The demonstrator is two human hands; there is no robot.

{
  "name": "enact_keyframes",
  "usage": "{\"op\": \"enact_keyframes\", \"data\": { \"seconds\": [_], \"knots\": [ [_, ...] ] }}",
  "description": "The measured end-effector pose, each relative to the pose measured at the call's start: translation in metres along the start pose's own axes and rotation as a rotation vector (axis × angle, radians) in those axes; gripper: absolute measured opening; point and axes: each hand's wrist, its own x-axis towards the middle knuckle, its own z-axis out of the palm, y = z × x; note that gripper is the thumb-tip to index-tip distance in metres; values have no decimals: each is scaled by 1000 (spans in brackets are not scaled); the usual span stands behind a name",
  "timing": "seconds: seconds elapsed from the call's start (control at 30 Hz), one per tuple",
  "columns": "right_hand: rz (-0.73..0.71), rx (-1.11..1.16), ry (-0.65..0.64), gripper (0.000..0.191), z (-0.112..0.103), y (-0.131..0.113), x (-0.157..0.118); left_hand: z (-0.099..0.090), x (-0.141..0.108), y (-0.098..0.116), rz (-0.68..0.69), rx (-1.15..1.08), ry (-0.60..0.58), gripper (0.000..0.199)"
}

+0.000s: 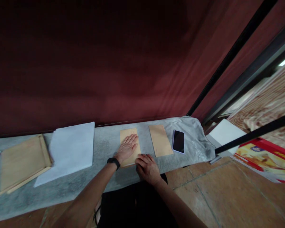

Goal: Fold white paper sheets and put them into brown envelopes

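Observation:
A tan paper envelope (133, 158) lies on the grey cloth surface in front of me. My left hand (127, 147) rests flat on it, fingers stretched out and close to its upper part. At its lower right corner is my right hand (147, 167), fingers bent, with the fingertips touching the envelope's edge; nothing shows inside the palm. A second tan envelope (160, 141) lies to the right, apart from both hands.
A phone (179, 141) lies right of the envelopes. White sheets (73, 148) and a stack of larger brown envelopes (23, 161) are on the left. Black poles (232, 53) rise at the right, near a red and yellow box (268, 158) on the floor.

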Motion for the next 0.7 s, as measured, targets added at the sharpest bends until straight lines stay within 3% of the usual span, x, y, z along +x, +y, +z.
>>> {"op": "enact_keyframes", "data": {
  "seconds": [0.33, 0.57, 0.7],
  "knots": [
    [-19, -30, 37, 35, 16, 13, -5, -3, -37, 13, 95, -70, -104, 57],
    [28, -16, 58, 34, 15, 12, -3, -8, -64, 19, 82, -234, -189, 52],
    [52, -6, 78, 30, 16, 11, -3, -13, -87, 26, 66, -295, -156, 50]
  ]
}}
